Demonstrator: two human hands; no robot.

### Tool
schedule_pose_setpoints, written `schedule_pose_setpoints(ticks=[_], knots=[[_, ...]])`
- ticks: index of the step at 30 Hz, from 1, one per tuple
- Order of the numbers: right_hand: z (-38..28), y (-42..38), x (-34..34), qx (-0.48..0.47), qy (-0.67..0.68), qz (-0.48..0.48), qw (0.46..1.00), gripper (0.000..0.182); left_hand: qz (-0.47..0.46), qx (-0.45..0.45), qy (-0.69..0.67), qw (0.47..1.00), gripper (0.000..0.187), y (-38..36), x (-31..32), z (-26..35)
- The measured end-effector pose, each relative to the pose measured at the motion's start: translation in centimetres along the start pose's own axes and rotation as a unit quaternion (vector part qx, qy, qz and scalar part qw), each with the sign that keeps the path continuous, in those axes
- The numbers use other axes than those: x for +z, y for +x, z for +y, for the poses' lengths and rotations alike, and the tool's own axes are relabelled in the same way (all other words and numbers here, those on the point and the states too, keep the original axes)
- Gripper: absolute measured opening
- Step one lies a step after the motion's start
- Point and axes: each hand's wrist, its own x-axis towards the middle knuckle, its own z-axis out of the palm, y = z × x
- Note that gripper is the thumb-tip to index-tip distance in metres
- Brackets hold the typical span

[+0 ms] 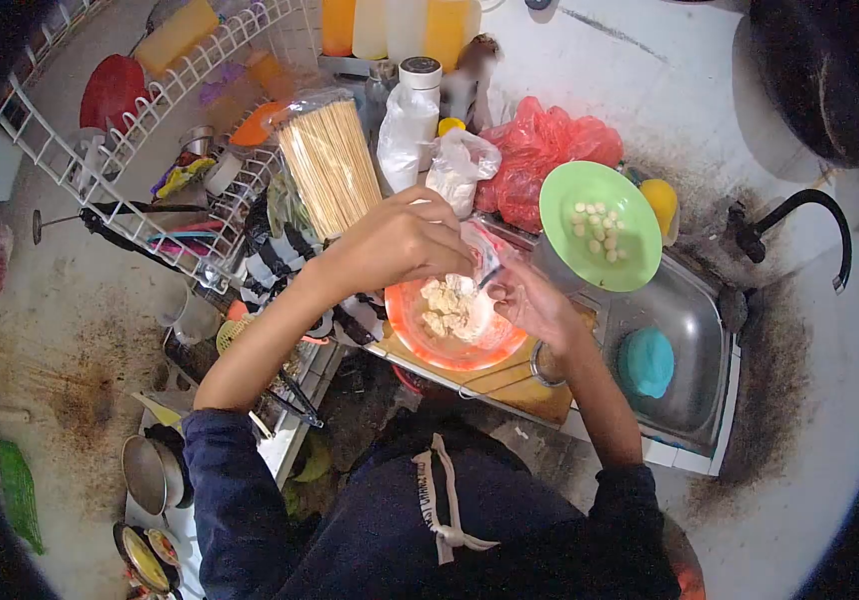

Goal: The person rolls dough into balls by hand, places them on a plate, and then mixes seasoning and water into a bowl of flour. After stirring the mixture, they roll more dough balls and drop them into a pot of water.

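While looking down past both arms, seeing the rack [100,180] to the left, the worktop [690,459] ahead and the sink [700,330] to the right, with a blue tub [647,362] inside. On the worktop, a board [550,395], bearing the orange bowl [430,350]. Near the sink's far left corner, the green plate [560,240]. Beyond the left hand [472,268], skewers [330,165]. Holding the left hand above the bowl, fingers bunched together, cannot tell around what; curling the right hand [498,284] at the bowl's right side, grip unclear. Inside the bowl, pale lumpy dough [442,308]. On the plate, small pale pieces [597,230]
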Motion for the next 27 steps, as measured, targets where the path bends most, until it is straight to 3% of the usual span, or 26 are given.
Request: schedule_pose_setpoints(ticks=[2, 5, 8, 10, 11, 13, 14, 16, 22, 27], knots=[[0.3, -0.1, 0.1, 0.0, -0.037, 0.016, 0.999, 0.019, -0.004, 0.004, -0.01, 1.0, 0.019, -0.5, 0.3, 0.2], [0.7, 0.5, -0.4, 0.024, -0.041, -0.045, 0.998, 0.018, -0.017, 0.006, -0.008, 1.0, 0.019, -1.0, 0.5, 0.3], [1.0, 0.9, -0.3, -0.024, -0.067, -0.025, 0.997, 0.021, 0.01, -0.001, 0.006, 1.0, 0.03, -1.5, 0.5, 0.2], [1.1, 0.8, -0.2, -0.115, -0.096, -0.013, 0.989, 0.025, 0.132, -0.128, -0.137, 0.973, 0.049, -2.3, 1.6, 0.2], [1.1, 0.7, -0.2, -0.116, -0.096, -0.011, 0.989, 0.025, 0.132, -0.127, -0.138, 0.973, 0.049, -2.7, 2.0, 0.1], [1.0, 0.4, -0.1, -0.182, -0.242, -0.013, 0.953, 0.029, 0.104, -0.307, -0.251, 0.912, 0.061, -3.6, 2.9, 0.1], [1.0, 0.6, -0.3, -0.182, -0.242, -0.013, 0.953, 0.029, 0.104, -0.307, -0.251, 0.912, 0.061, -3.7, 3.5, 0.1], [1.1, 1.1, -0.6, -0.265, -0.321, -0.01, 0.909, 0.028, 0.146, -0.367, -0.449, 0.802, 0.06, -4.0, 4.7, 0.0], [1.7, 0.8, -0.5, -0.271, -0.343, 0.02, 0.899, 0.028, 0.188, -0.394, -0.455, 0.776, 0.062, -4.8, 6.3, -0.5], [2.2, 1.0, -0.8, -0.291, -0.375, 0.031, 0.88, 0.029, 0.181, -0.412, -0.416, 0.79, 0.062, -4.9, 6.7, -0.6]])
